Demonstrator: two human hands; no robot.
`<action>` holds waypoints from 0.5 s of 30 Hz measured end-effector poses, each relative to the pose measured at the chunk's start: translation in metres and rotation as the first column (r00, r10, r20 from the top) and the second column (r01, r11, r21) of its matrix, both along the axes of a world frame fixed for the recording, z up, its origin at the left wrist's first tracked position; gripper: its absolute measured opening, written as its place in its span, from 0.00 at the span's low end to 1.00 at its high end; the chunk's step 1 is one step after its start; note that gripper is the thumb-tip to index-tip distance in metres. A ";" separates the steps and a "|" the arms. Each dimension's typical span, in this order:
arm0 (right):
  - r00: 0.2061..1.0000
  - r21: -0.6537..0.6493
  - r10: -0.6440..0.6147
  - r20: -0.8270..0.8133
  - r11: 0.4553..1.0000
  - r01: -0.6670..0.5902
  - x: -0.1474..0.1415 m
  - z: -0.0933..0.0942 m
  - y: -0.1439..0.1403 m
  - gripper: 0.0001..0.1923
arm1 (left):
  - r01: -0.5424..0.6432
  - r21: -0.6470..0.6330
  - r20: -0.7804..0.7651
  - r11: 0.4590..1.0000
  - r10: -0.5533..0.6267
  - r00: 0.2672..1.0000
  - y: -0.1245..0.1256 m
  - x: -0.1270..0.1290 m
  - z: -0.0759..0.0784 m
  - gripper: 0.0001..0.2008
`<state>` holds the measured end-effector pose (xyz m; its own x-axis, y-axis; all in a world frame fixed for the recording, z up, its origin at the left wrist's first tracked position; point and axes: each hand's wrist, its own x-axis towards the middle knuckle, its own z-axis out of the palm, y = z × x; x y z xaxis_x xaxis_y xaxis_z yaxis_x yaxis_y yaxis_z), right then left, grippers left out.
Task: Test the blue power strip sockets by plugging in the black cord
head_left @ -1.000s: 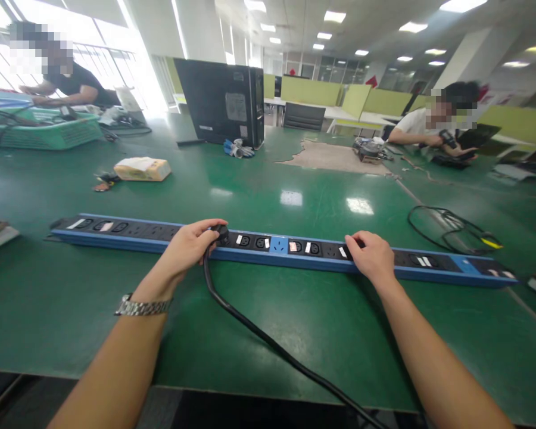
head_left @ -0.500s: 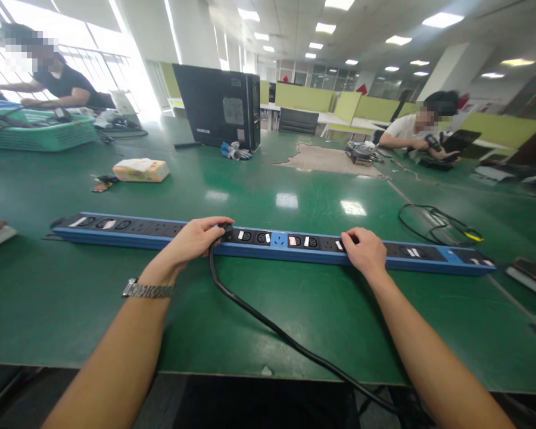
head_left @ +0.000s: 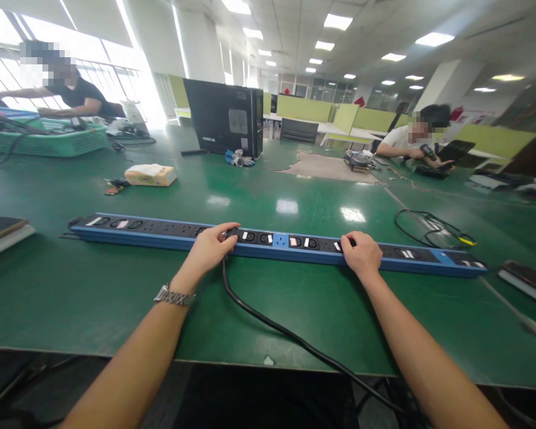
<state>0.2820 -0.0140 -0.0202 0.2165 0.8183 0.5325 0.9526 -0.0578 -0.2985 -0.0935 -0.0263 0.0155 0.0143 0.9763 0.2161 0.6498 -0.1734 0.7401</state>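
Note:
A long blue-and-black power strip (head_left: 280, 240) lies across the green table, its row of sockets facing up. Left of its middle, my left hand (head_left: 211, 247) is closed around a black plug (head_left: 230, 233) at one of the sockets; how deep the plug sits is hidden by my fingers. From that plug a thick black cable (head_left: 290, 335) runs down to the right and over the table's near edge. Right of the middle, my right hand (head_left: 362, 253) grips the strip with curled fingers, thumb on top near a white label.
Beyond the strip are a tissue pack (head_left: 150, 175), a black computer case (head_left: 226, 116), gloves (head_left: 240, 158) and a coiled cable (head_left: 431, 226). A green basket (head_left: 67, 143) holds cables. Notebooks (head_left: 4, 233) lie at both sides. Two people sit across the table.
My left hand has shifted its hold on the plug, with the thumb now further over it. My right hand keeps its place on the strip. The view has tilted and shifted slightly.

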 end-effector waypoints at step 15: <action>1.000 0.067 -0.016 0.018 0.998 0.015 -0.001 -0.004 -0.001 0.15 | -0.462 0.289 0.031 0.838 0.474 0.880 0.002 -0.105 0.050 0.24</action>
<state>0.2812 -0.0150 -0.0240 0.2183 0.7771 0.5903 0.9572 -0.0527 -0.2845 -0.1985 -0.0238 0.0658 -0.4146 0.7673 0.4892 0.7341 -0.0357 0.6781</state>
